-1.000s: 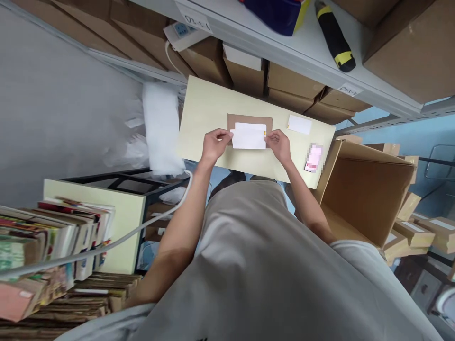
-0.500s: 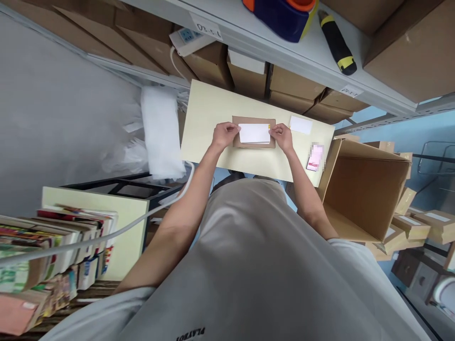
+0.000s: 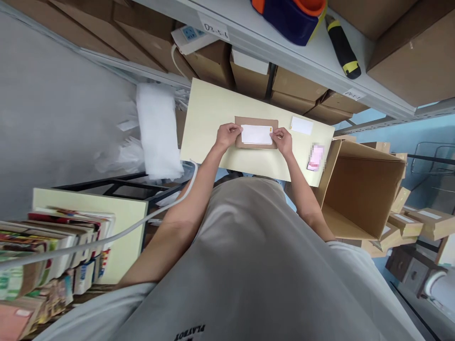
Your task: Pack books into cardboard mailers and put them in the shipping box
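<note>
A white label (image 3: 256, 134) with a small yellow mark at its right end lies over the top of a flat brown cardboard box (image 3: 256, 146). My left hand (image 3: 228, 135) pinches the label's left end, the wrist coming in from the lower left. At the opposite end, the fingertips of my right hand (image 3: 283, 140) are closed on the label's right edge. Whether its underside is fully in contact with the cardboard cannot be made out. Both rest above a pale yellow table (image 3: 208, 111).
Another white label (image 3: 301, 125) and a phone (image 3: 315, 157) with a blurred screen lie at the table's right. A large open carton (image 3: 359, 189) stands beside it. Overhead, a grey shelf (image 3: 245, 31) holds a tape dispenser (image 3: 295, 21) and a cutter (image 3: 343, 47). A grey cable (image 3: 142, 221) crosses the left.
The view has shifted slightly, moving the box and hands a little rightward in the picture. The label looks flatter against the box. Both hands keep their hold on its ends.
</note>
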{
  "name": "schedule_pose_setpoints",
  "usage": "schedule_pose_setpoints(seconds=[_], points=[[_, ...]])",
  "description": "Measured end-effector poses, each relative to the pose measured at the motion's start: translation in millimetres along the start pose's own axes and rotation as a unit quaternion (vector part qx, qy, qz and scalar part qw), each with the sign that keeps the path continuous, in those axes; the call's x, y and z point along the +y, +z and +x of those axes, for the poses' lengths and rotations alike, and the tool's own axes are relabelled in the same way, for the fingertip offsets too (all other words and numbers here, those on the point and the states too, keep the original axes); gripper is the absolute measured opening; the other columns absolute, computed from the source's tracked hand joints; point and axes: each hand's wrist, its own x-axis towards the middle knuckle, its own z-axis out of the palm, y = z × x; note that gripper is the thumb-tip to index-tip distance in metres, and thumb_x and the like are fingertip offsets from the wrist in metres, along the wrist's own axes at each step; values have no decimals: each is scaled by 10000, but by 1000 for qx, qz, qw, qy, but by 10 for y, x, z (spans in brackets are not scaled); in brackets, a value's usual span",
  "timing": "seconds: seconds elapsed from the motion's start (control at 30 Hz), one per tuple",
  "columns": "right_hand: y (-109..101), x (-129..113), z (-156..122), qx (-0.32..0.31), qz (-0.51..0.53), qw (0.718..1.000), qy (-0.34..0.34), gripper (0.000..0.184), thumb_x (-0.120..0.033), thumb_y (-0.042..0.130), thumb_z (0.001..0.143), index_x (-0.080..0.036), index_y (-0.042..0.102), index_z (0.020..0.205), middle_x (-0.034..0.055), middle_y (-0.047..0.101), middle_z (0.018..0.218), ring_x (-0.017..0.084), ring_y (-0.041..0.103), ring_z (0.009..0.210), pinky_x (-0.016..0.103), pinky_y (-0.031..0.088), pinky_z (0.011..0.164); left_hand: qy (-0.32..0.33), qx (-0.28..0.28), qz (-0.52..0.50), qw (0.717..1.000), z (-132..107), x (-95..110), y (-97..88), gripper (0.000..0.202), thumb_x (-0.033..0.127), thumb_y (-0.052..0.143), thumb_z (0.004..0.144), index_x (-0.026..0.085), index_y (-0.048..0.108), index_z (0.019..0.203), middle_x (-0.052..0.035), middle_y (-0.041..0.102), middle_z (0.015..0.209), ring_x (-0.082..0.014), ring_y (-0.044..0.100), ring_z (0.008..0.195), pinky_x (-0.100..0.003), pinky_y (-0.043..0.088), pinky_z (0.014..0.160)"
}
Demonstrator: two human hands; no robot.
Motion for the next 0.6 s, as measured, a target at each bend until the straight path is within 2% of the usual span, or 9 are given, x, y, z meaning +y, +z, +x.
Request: schedule_pose_setpoints(seconds=[0.4,0.6], points=[[-30,186,81,-12,26,999,-28,420,-596,874,832,-274,613,892,9,742,931,209,711,925,384,591,972,33,9,26,999,89,-199,37,129,315,791,857,192,814,887,-53,815,969,-207,675,872,-337,568,864],[-30,219,103,-11,36,999,-30,455,-629,880,813,-271,612,898,8,732,936,207,708,932,383,590,969,58,10,39,998,107,-272,32,142,333,791,870,202,821,919,-53,804,984,-200,629,849,-341,550,855]])
